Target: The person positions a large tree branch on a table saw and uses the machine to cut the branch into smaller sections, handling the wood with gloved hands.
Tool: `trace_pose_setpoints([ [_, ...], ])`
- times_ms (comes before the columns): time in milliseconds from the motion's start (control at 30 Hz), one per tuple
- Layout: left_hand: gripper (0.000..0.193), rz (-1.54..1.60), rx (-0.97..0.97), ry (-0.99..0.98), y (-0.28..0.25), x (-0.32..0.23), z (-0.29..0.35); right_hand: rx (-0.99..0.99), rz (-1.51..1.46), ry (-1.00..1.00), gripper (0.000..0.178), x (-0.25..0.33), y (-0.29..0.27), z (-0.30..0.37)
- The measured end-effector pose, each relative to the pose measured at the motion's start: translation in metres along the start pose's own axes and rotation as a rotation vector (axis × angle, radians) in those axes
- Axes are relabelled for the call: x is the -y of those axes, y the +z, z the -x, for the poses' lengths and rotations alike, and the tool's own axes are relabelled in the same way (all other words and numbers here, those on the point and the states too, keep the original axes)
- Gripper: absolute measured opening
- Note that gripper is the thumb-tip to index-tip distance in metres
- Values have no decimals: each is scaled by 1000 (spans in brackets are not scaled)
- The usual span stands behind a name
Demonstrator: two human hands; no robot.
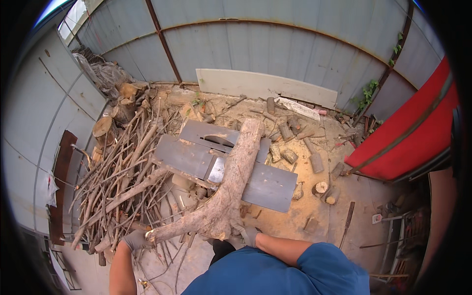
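A thick forked log [233, 172] with rough bark lies across a dark metal table saw [184, 155]. Its main trunk points away from me over the tabletop, and a side limb reaches to the left. The saw's round blade [219, 140] stands up just left of the trunk's far part. My left hand [135, 241], in a grey glove, is closed around the tip of the side limb. Close to my body, my right hand [248, 235], also gloved, grips the log's near end; some of its fingers are hidden behind the wood.
A heap of cut branches [128, 172] crowds the saw's left side, with thick stumps [103, 129] behind it. Short cut logs [317, 162] lie scattered over sawdust on the right. A metal sheet wall [275, 44] closes the back; a red panel [408, 132] leans at right.
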State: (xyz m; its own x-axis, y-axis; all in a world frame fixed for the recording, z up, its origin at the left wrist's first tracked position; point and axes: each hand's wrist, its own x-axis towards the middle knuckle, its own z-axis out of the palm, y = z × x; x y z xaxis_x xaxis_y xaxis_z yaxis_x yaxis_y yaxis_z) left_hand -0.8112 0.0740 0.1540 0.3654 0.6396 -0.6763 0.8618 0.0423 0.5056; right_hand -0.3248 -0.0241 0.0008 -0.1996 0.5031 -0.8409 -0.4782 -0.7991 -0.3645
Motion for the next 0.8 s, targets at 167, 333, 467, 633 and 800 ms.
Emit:
trace_pose_setpoints([
  [167,60,-55,62,-146,26,20,-38,-136,203,-74,73,-3,-9,-2],
  [333,61,155,29,-50,35,61,-66,-6,223,-175,76,-5,-5,-6],
  [467,67,87,93,40,9,45,-69,46,-167,-158,73,-15,9,-14],
  [633,64,65,115,-45,5,-1,-43,96,-327,-351,55,-11,20,8],
  [800,66,147,-170,50,20,12,-42,-24,-164,-265,54,-1,24,12],
])
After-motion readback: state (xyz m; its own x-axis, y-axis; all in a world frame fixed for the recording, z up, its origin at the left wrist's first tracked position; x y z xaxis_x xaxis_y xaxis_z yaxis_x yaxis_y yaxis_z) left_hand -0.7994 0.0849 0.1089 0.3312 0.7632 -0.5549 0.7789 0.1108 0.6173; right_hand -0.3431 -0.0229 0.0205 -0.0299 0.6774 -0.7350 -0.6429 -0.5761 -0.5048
